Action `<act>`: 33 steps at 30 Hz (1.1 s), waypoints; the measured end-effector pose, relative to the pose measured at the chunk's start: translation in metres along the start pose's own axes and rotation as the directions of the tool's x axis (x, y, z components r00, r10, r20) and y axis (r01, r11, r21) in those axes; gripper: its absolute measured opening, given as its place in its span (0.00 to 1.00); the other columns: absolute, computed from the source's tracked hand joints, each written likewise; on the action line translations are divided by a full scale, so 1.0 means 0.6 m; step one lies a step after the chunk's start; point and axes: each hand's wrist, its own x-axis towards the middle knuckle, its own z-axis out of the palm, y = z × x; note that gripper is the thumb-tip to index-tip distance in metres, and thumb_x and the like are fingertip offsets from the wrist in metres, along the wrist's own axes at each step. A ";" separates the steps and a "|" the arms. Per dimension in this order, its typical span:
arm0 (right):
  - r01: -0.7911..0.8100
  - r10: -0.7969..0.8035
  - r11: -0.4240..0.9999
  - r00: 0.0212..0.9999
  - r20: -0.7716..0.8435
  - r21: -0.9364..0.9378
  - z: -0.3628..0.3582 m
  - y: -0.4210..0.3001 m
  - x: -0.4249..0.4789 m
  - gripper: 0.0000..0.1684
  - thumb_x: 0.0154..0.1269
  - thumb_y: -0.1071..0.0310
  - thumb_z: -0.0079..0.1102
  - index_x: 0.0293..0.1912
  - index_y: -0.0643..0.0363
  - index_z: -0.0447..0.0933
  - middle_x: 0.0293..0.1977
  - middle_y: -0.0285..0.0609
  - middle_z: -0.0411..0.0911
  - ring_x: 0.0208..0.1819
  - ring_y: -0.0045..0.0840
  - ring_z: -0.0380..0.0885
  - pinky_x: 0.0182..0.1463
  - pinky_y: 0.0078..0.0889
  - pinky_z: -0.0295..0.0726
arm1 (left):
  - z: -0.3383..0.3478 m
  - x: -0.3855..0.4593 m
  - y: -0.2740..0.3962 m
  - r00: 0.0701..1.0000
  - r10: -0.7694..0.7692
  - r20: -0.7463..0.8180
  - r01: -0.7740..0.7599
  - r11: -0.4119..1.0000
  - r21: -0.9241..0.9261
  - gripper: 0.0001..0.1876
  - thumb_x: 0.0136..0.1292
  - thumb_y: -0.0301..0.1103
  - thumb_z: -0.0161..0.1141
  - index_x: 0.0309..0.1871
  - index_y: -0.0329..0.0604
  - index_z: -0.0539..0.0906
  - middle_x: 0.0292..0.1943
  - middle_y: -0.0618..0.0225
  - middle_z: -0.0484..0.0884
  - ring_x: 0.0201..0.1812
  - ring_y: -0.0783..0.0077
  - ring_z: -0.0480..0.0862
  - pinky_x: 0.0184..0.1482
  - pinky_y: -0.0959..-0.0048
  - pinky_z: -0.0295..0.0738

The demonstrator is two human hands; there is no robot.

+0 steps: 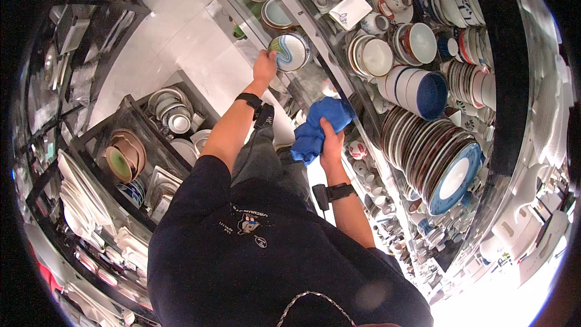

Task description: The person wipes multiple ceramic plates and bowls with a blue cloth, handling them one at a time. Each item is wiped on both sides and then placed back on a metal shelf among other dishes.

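My left hand point(265, 67) grips the rim of a round ceramic dish point(292, 54) with a green and blue wave pattern, at the edge of a glass shelf. Whether other dishes lie under it I cannot tell. A bunched blue cloth point(322, 127) is held in my right hand point(332, 141), thumb on top, beside the shelf's metal edge. Just beyond the patterned dish stand stacked pale bowls point(278, 12) on the same shelf.
On the glass shelves at right are a long row of plates point(422, 159), blue-lined bowls point(425, 95), a rectangular white dish point(349, 11) and stacked bowls point(376, 56). A dark-framed rack at left holds brown and green bowls point(120, 163) and white dishes point(81, 200). Pale floor tiles point(181, 32) show between.
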 end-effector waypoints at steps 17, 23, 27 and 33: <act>0.029 -0.029 1.000 1.000 -0.004 0.005 -0.032 0.002 -0.044 0.28 0.67 0.63 0.69 0.61 0.66 0.74 0.50 0.44 0.82 0.48 0.30 0.83 0.55 0.35 0.82 | -0.004 -0.027 0.001 0.990 0.140 0.001 -0.140 0.990 0.036 0.18 0.66 0.28 0.57 0.58 0.38 0.70 0.47 0.34 0.84 0.50 0.31 0.82 0.53 0.41 0.75; 0.112 -0.112 0.985 0.994 0.014 -0.133 -0.047 -0.023 -0.090 0.25 0.67 0.64 0.69 0.59 0.66 0.77 0.49 0.43 0.83 0.48 0.28 0.83 0.55 0.33 0.81 | 0.002 -0.058 -0.058 0.978 0.185 0.094 -0.189 0.981 0.033 0.22 0.66 0.33 0.59 0.62 0.40 0.71 0.46 0.37 0.85 0.49 0.31 0.83 0.52 0.43 0.77; 0.191 -0.177 0.973 0.978 0.111 -0.131 -0.072 -0.046 -0.136 0.21 0.67 0.64 0.70 0.53 0.67 0.80 0.46 0.43 0.85 0.46 0.25 0.83 0.52 0.33 0.82 | 0.054 -0.099 -0.121 0.946 0.206 0.252 -0.204 0.978 -0.034 0.16 0.67 0.37 0.60 0.53 0.38 0.78 0.37 0.43 0.87 0.42 0.35 0.86 0.45 0.48 0.81; 0.327 -0.286 0.933 0.927 0.243 -0.152 -0.170 -0.076 -0.219 0.23 0.66 0.62 0.71 0.53 0.69 0.81 0.45 0.43 0.86 0.46 0.23 0.83 0.54 0.32 0.81 | 0.093 -0.291 -0.020 0.682 0.194 0.705 -0.043 0.973 -0.226 0.06 0.68 0.28 0.58 0.46 0.43 0.81 0.31 0.67 0.86 0.27 0.76 0.85 0.30 0.69 0.80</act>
